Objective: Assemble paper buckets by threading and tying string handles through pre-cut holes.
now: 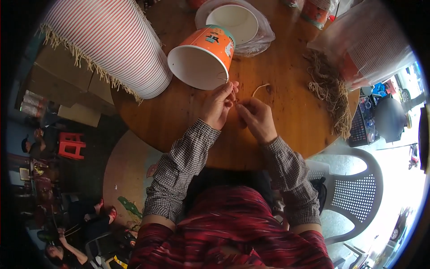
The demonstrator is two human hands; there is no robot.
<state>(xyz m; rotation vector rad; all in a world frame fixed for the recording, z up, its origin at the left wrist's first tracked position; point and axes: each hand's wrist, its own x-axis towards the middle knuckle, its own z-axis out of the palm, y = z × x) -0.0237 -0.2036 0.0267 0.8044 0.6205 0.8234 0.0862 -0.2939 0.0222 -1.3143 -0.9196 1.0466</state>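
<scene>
An orange paper bucket [208, 50] lies tipped on its side on the round wooden counter [286, 130], its white mouth turned toward the person. A thin tan cord [234, 96] runs at the near right of its rim. The left hand [218, 104] pinches the cord right by the rim; the right hand [257, 117], just beside it, has thumb and fingertips closed on the cord lower down. Behind the bucket, another bucket [234, 22] sits in clear plastic. To the left leans a tall nested stack [109, 47] edged with cord ends; a loose cord bundle [330, 92] and a plastic-wrapped stack [374, 49] lie to the right.
</scene>
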